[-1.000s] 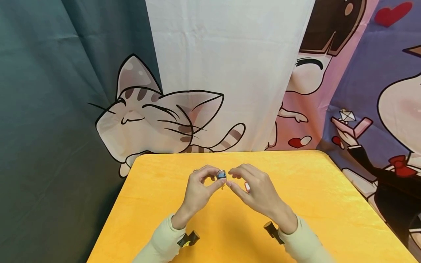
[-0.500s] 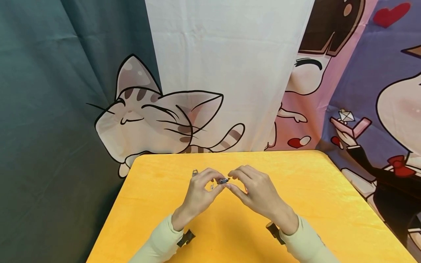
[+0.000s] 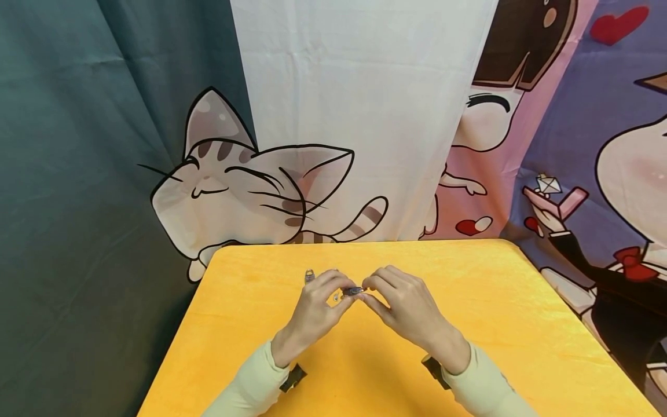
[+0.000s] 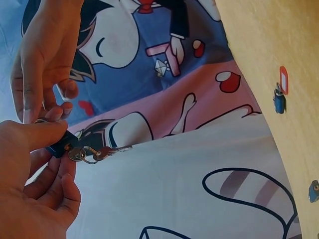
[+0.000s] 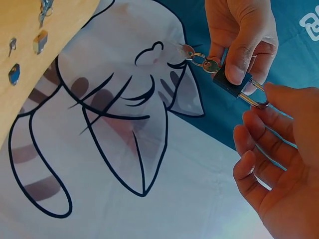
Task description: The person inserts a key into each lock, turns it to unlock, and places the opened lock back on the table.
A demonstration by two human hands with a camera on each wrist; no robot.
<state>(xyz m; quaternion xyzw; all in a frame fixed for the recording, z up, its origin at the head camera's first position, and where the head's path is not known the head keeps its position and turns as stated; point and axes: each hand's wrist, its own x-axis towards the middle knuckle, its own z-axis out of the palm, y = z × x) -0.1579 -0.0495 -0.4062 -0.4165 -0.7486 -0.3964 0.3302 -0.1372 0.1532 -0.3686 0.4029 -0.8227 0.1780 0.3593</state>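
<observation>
My left hand [image 3: 312, 301] grips the dark body of a small padlock [image 5: 226, 86] between thumb and fingers, above the table. Two keys on a ring [image 4: 89, 154] stick out from the body, one key at its keyhole end. Opposite the keys, the thumb and fingertips of my right hand [image 3: 406, 304] pinch the curved end of the silver shackle [image 5: 260, 104]. In the head view the padlock [image 3: 352, 291] is seen nearly edge-on, partly covered by the left fingers.
On the yellow table [image 3: 354, 376] lie a blue padlock [image 4: 279, 102] beside a red-edged tag [image 4: 284, 79], and another blue padlock [image 5: 14, 74]. A brass-and-silver padlock [image 5: 40, 43], a small key [image 5: 12, 46] and a bunch of keys [image 5: 45, 11] lie near it. Printed curtains hang behind.
The padlock has turned from upright to nearly flat, and the right fingertips have closed onto its shackle. Objects on the table left of my left hand have come into view.
</observation>
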